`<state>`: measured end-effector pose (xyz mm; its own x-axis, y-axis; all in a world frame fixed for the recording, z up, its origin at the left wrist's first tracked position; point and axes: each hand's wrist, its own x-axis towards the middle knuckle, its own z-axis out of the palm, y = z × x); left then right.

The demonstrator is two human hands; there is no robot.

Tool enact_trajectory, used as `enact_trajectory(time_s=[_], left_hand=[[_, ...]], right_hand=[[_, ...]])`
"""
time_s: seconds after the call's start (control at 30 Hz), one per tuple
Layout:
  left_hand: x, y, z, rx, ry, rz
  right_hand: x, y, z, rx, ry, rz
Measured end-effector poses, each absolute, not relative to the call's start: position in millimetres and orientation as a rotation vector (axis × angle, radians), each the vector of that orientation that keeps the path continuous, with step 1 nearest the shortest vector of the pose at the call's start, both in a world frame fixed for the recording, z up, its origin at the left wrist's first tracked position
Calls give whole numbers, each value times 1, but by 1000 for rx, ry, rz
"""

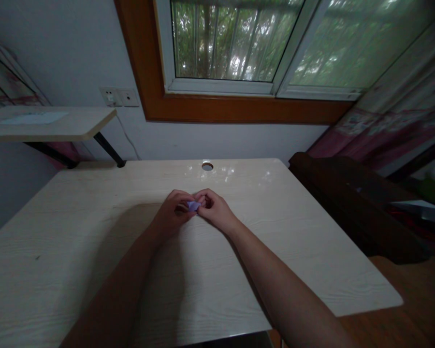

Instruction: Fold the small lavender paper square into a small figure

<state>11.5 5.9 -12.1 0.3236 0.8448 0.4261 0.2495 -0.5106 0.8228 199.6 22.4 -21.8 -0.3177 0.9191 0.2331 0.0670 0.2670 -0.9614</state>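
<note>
Both my hands meet near the middle of a pale wooden desk (pixel 94 232). My left hand (pixel 174 212) and my right hand (pixel 213 209) are closed, fingertips pinching a small pale purple piece of folded paper (pixel 193 206) between them. The paper is mostly hidden by my fingers and sits just above or on the desk surface; I cannot tell which.
A round cable hole (pixel 207 166) lies at the desk's far edge. A raised shelf (pixel 47 123) stands at the back left, wall sockets (pixel 119 96) behind it. A dark brown piece of furniture (pixel 351 203) is at the right, with a window (pixel 239 43) above.
</note>
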Motion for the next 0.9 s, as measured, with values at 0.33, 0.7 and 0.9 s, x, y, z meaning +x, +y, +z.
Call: enact_trajectory(time_s=[0.33,0.7,0.9], left_hand=[[11,6,-12,2081,1051,1136],[15,8,-15,2193,1303,1091],[16,6,-12,2179,1358,1122]], right_hand=[[198,22,-25,-898,-1692,1112],[190,20,-32,-893,-1664,1053],[189,24,-37,-903,-1587,1126]])
